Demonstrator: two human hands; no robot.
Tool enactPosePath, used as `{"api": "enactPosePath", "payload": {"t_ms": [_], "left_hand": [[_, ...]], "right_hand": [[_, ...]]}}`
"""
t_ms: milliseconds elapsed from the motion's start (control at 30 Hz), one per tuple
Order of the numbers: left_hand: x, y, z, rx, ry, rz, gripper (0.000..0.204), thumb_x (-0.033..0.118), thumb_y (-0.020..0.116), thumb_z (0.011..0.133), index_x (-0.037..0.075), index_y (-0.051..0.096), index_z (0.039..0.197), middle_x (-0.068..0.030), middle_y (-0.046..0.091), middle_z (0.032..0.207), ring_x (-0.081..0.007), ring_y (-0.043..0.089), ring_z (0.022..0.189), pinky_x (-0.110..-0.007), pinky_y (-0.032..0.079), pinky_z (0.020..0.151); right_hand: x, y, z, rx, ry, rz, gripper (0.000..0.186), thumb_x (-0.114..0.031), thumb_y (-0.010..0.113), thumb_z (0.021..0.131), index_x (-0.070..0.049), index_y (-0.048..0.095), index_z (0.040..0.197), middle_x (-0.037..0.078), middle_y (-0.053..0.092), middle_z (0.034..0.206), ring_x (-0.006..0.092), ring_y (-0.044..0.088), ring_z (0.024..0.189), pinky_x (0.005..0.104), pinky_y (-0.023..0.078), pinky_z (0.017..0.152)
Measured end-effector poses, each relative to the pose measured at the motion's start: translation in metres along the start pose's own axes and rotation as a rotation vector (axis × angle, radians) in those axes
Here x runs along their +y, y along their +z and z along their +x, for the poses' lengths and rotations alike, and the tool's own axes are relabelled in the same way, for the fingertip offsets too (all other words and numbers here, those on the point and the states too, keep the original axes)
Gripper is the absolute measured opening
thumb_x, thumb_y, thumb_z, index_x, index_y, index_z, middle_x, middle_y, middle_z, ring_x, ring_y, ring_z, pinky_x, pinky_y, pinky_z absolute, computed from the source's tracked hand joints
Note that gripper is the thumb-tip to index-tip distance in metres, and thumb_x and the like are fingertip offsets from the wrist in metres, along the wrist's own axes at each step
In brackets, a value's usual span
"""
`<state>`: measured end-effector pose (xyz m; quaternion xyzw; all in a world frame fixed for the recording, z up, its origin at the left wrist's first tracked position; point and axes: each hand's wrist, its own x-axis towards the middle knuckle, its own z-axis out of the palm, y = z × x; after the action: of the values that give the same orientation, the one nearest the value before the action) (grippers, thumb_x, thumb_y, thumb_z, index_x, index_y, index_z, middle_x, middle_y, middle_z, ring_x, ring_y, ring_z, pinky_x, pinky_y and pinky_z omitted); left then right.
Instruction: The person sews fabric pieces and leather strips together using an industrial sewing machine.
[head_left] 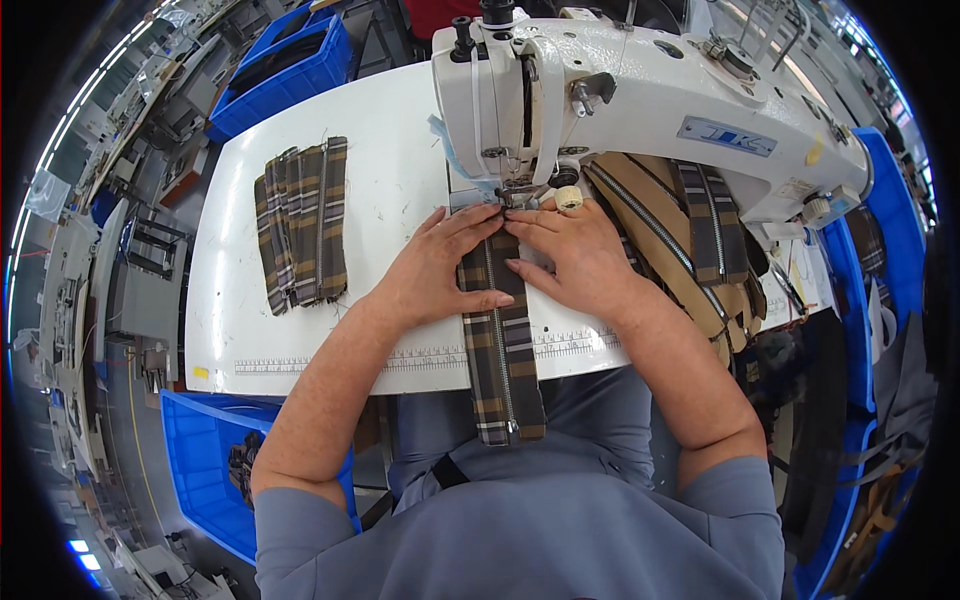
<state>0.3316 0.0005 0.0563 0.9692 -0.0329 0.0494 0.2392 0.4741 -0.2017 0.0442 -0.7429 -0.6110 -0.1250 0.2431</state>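
Observation:
A brown, black and white plaid fabric strip [520, 370] with a metal zipper down its middle lies under my hands. Its far end reaches the needle area [512, 190] of a white sewing machine [640, 95], and its near end hangs over the table edge toward my lap. My left hand [425, 270] rests flat on the strip's left side, fingertips near the presser foot, thumb across the zipper. On the right side lies my right hand [585, 255], fingers stretched toward the foot and thumb apart. A pale round piece [568, 198] sits at its fingers.
A pile of similar plaid zipper strips [305, 225] lies left on the white table [390, 120]. Tan and plaid zipper pieces [650, 215] are heaped right, beneath the machine arm. Blue bins [290, 75] stand around the table. A printed ruler [290, 366] runs along the front edge.

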Motion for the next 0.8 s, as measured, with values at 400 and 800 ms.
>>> {"api": "enactPosePath", "payload": {"t_ms": [400, 800], "left_hand": [[-0.0027, 0.0028, 0.0005, 0.053, 0.029, 0.067, 0.098, 0.058, 0.090, 0.072, 0.008, 0.059, 0.149, -0.0100, 0.049, 0.162, -0.0304, 0.039, 0.156, -0.062, 0.013, 0.131], [0.0019, 0.0034, -0.0025, 0.063, 0.012, 0.071, 0.094, 0.061, 0.089, 0.071, 0.008, 0.064, 0.144, -0.0100, 0.055, 0.158, -0.0281, 0.044, 0.153, -0.062, 0.011, 0.131]], "right_hand": [[0.0007, 0.0016, 0.0002, 0.006, 0.008, -0.031, 0.045, -0.041, 0.075, 0.090, -0.008, 0.078, 0.121, 0.003, 0.074, 0.123, 0.0246, 0.062, 0.108, 0.0412, 0.046, 0.093], [-0.0021, -0.0006, -0.0013, -0.002, 0.007, -0.043, 0.047, -0.042, 0.076, 0.090, -0.007, 0.077, 0.121, 0.003, 0.074, 0.124, 0.0249, 0.061, 0.107, 0.0414, 0.046, 0.092]]}}
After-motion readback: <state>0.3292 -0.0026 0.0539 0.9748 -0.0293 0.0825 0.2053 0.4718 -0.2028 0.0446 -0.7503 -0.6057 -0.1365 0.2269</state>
